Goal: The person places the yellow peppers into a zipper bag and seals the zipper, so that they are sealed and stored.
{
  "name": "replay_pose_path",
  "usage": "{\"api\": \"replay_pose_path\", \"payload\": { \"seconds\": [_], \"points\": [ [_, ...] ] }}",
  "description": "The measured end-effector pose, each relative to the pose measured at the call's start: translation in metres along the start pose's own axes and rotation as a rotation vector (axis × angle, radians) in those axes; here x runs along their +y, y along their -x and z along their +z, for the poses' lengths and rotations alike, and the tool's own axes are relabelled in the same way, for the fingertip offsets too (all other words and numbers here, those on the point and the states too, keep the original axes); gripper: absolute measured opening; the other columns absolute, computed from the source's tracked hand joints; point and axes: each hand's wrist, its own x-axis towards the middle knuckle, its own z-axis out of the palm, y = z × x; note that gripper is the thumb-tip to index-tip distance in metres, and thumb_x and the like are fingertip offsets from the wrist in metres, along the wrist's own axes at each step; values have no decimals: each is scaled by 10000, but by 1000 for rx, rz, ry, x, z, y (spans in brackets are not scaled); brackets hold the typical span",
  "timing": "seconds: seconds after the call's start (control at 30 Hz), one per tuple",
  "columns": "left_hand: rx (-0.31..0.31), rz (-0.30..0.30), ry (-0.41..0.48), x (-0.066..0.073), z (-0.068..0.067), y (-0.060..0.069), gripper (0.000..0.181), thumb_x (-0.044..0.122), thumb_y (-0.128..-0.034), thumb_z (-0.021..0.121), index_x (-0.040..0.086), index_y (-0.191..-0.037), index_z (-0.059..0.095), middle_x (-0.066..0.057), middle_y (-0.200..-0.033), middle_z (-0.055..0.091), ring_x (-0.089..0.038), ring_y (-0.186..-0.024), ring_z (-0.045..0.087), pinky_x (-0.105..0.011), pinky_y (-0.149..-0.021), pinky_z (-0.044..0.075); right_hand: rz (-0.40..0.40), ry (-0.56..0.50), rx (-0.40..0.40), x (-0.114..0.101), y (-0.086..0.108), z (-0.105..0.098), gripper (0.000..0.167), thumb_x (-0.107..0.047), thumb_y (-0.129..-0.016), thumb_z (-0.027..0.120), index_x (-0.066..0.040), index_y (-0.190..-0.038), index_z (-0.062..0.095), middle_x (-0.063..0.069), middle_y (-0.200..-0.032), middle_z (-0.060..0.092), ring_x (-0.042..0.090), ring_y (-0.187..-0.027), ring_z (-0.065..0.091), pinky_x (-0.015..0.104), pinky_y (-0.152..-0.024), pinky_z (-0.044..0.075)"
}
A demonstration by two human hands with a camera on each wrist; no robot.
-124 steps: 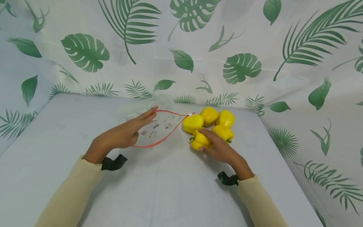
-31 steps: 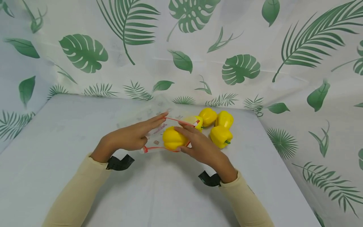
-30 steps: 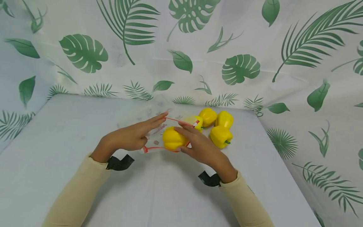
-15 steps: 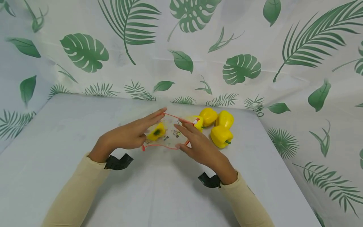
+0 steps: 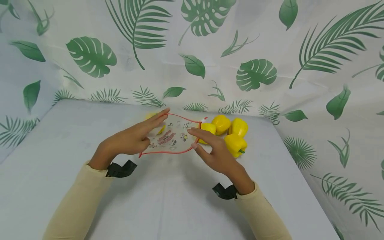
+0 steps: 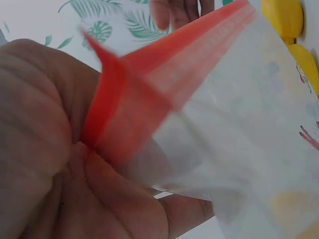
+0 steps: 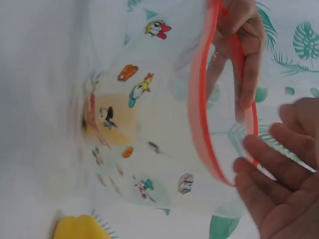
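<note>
Left hand (image 5: 132, 136) pinches the clear bag (image 5: 175, 141) over the bench (image 5: 168, 200); right hand (image 5: 220, 151) spread at its red rim (image 7: 198, 99).
Likely light, limp, slippery (yellow pepper (image 5: 161, 130) inside): grip that rim.

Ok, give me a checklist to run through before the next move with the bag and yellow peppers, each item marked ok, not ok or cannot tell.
1. Left hand steadies the clear bag: ok, it grips the edge.
2. Bag mouth open: ok, the red rim gapes wide.
3. Right hand free: ok, it holds no pepper.
4. Right hand clear of the rim: cannot tell; they overlap in the right wrist view.
5. Every pepper bagged: not ok; yellow shows inside, but four peppers lie outside, beyond the right hand.
</note>
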Motion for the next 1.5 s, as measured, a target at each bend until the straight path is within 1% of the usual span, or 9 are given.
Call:
{"api": "replay_pose_path", "payload": {
  "seconds": [0.2, 0.3, 0.43, 0.57, 0.7, 0.83, 0.93, 1.2, 1.5],
  "points": [
    [-7, -12, -8, -2, 0, 0, 927, -215, -736, 286, 115, -1572, 61, 22, -1625, -8, -168, -1464, 46, -428, -1103, 239, -132, -134, 330, -10, -8, -3, 291, 206, -827, 517, 168, -1098, 616, 309, -1110, 631, 498, -1163, 511, 442, -1011, 404],
    [-11, -16, -7, -3, 1, 0, 925, -208, -738, 294, 113, -1572, 57, 22, -1625, -9, -168, -1464, 48, -425, -1102, 239, -125, -186, 396, -9, -9, -5, 279, 270, -806, 484, 237, -1069, 570, 387, -1077, 589, 558, -1124, 491, 422, -993, 422],
    [-15, -22, -1, -4, 2, 1, 919, -195, -740, 312, 106, -1572, 64, 28, -1624, -7, -166, -1462, 49, -417, -1087, 250, -74, -178, 431, 13, -5, -4, 304, 275, -812, 505, 229, -1107, 563, 370, -1124, 584, 515, -1158, 497, 404, -1000, 416],
    [-23, -36, 6, -3, 2, 1, 931, -186, -744, 337, 126, -1575, 55, 41, -1623, -16, -170, -1461, 52, -406, -1052, 285, 35, -63, 412, 46, 2, 0, 344, 167, -852, 585, 110, -1191, 601, 243, -1234, 598, 386, -1256, 482, 410, -1037, 380],
    [-31, -37, -4, 0, 3, 2, 947, -174, -742, 362, 136, -1576, 38, 41, -1624, -32, -177, -1458, 66, -393, -932, 337, 200, 30, 354, 71, 11, 3, 382, -1, -890, 649, -12, -1270, 601, 123, -1332, 566, 268, -1332, 421, 423, -1064, 348],
    [-32, -30, -10, 1, 2, 2, 955, -166, -731, 361, 133, -1575, 30, 39, -1625, -35, -172, -1455, 69, -399, -882, 345, 377, 27, 248, 86, 17, 6, 498, -113, -907, 670, -79, -1380, 517, 64, -1461, 446, 212, -1378, 346, 437, -1097, 295],
    [-33, -33, -2, 2, 2, 1, 959, -165, -729, 360, 138, -1576, 28, 47, -1624, -36, -163, -1455, 64, -401, -871, 360, 460, 5, 158, 92, 20, 6, 596, -136, -905, 679, -105, -1449, 435, 59, -1534, 339, 216, -1403, 296, 449, -1114, 256],
    [-35, -49, 6, 1, 3, 1, 963, -164, -733, 364, 152, -1576, 25, 60, -1622, -39, -156, -1450, 71, -398, -841, 395, 524, 37, 28, 104, 25, 6, 772, -127, -886, 705, -124, -1528, 277, 95, -1590, 207, 232, -1442, 196, 470, -1132, 194],
    [-27, -53, 0, -1, 3, -1, 940, -165, -738, 362, 119, -1575, 39, 27, -1624, -23, -178, -1451, 83, -384, -881, 351, 503, 153, -39, 106, 26, 3, 696, -48, -892, 677, -29, -1497, 333, 187, -1545, 286, 305, -1429, 230, 484, -1126, 204]
  ]
}}
